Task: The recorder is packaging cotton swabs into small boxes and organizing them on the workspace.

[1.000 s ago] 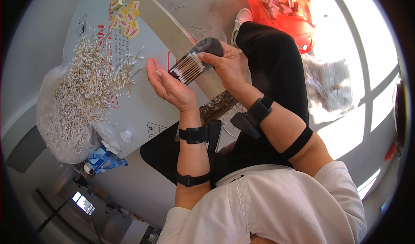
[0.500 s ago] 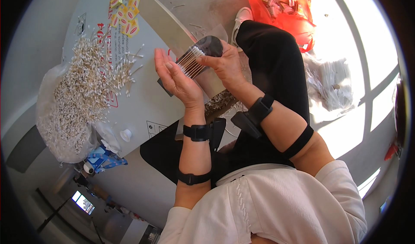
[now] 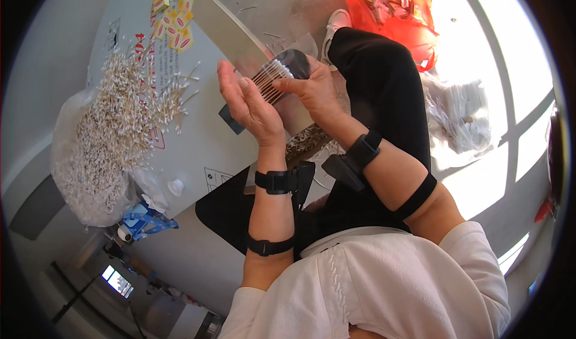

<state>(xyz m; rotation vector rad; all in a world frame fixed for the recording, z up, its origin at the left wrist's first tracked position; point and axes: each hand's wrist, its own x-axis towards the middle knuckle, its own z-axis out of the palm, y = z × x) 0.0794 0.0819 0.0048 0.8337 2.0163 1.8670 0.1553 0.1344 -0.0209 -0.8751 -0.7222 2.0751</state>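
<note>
A flat row of cotton swabs with white tips and brown sticks lies at a clear and dark plastic bag; I cannot tell how far inside they are. My right hand grips the bag, its thumb pressed over the sticks. At the swabs' lower left end, my left hand is held with fingers stretched out and palm toward them, its thumb by their ends. The lower tips are hidden behind it. A dark flat piece shows beneath the left wrist.
On the pale board at left, a large heap of loose swabs spills from a clear bag. Small yellow packets lie at its far end. A red bag of small packs stands far right, beside clear plastic packaging.
The swabs have shifted up and right toward the right thumb. My left hand has followed slightly, covering their lower white tips. The right hand stays nearly still.
</note>
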